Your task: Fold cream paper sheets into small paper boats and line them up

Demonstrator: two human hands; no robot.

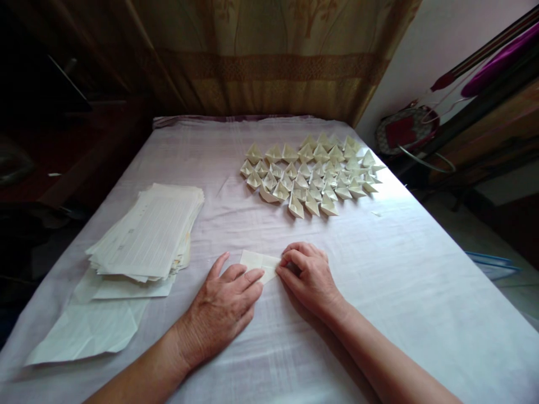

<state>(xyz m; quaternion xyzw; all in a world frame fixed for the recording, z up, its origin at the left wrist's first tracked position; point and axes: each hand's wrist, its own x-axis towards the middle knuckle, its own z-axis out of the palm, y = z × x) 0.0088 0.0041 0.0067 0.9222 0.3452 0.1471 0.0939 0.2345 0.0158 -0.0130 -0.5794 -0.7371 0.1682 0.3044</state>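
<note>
A small folded piece of paper [257, 259] lies on the cloth-covered table between my hands. My left hand [229, 300] rests over its near left part with fingers spread, the fingertips pressing on the paper. My right hand [309, 272] pinches the paper's right corner between thumb and fingers. The underside of the paper and part of its near edge are hidden by my left fingers. Beyond my hands stand many folded paper boats [314, 179], grouped in rows.
To the left lies a stack of printed sheets [151, 230], with loose paper [92, 325] sticking out toward me. A paper scrap [377, 214] lies right of the boats. A curtain [269, 67] hangs behind the far edge, and a bag [406, 129] sits beyond the right edge.
</note>
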